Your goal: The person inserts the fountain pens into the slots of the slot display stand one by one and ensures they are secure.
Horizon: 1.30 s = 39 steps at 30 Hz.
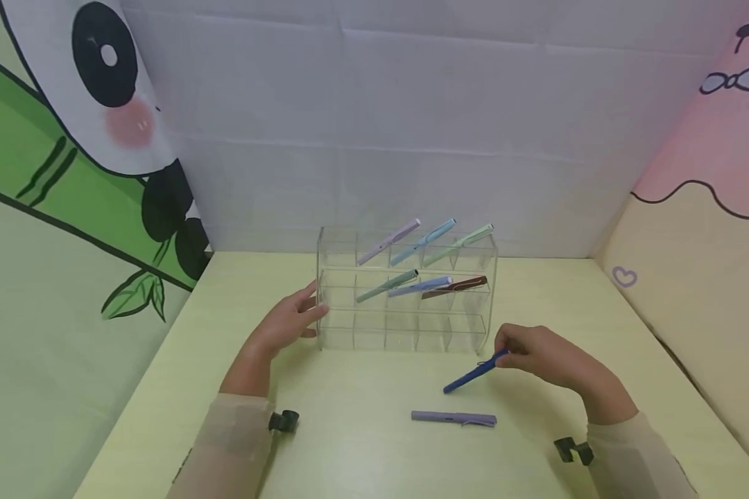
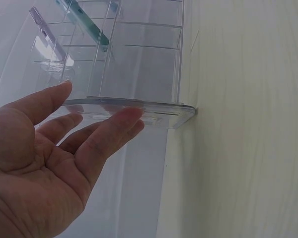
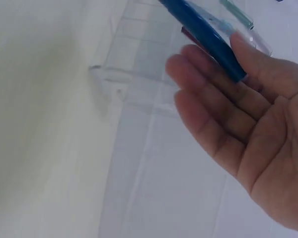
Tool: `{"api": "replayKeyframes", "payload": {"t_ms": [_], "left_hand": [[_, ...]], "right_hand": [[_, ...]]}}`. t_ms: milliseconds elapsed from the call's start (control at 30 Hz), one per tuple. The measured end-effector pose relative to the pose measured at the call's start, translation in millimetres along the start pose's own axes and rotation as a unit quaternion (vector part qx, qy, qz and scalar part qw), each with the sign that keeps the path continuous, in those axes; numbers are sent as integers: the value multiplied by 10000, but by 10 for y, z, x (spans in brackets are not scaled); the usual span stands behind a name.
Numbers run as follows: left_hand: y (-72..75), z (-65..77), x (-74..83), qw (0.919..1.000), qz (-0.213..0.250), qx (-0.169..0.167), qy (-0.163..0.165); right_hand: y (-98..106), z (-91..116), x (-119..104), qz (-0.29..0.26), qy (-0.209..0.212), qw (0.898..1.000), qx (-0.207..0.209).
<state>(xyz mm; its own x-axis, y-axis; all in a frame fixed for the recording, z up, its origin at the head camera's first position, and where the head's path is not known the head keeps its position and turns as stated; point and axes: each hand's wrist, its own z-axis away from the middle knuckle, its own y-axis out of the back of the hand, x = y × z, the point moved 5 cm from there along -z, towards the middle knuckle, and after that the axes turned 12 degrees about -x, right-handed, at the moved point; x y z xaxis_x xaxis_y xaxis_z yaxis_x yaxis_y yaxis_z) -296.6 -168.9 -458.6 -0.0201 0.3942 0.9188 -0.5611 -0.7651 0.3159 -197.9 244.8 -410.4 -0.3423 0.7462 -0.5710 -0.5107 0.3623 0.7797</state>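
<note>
A clear acrylic pen rack (image 1: 337,320) stands on the table, with several pens leaning in its upper two tiers. On top are a lavender pen (image 1: 390,241), a light blue pen (image 1: 423,242) and a light green pen (image 1: 458,245). The tier below bears a grey-green pen (image 1: 387,286), a periwinkle pen (image 1: 420,286) and a brown pen (image 1: 454,287). My left hand (image 1: 287,320) rests with extended fingers against the rack's left side. Right of the rack, my right hand (image 1: 546,355) pinches a dark blue pen (image 1: 471,376) by one end. A purple pen (image 1: 453,418) lies on the table.
The pale wood-grain table (image 1: 349,443) carries the rack. Behind it hangs a creased white backdrop (image 1: 412,104). Side panels with cartoon prints (image 1: 56,277) flank the table. Dark clip-like pieces (image 1: 283,421) sit at both wrists.
</note>
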Motion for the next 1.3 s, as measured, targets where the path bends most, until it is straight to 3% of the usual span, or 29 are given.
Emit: {"api": "replayKeyframes", "payload": {"t_ms": [300,567,933,1033,1200,1300], "left_hand": [[-15,18,18,10000,45,40,-4],[-19,28,30,10000,53,40,25],[-15,45,31,10000,-2,61,57],[-9,50,27,10000,-59,54,29],[-9,36,23,9999,-75,53,-48],[-15,27,25,9999,-83,61,-78]], "right_hand": [[-20,-188,-332,555,315,9922,1070],[-174,-258,-396,438,855,9843,1478],[-96,-296,-348,-214,969,9828,1560],[-12,-321,-394,-519,1315,9705,1955],[74,-431,-506,-1407,2092,9341,2527],[72,-520,-580,-1871,2282,9160,2716]]}}
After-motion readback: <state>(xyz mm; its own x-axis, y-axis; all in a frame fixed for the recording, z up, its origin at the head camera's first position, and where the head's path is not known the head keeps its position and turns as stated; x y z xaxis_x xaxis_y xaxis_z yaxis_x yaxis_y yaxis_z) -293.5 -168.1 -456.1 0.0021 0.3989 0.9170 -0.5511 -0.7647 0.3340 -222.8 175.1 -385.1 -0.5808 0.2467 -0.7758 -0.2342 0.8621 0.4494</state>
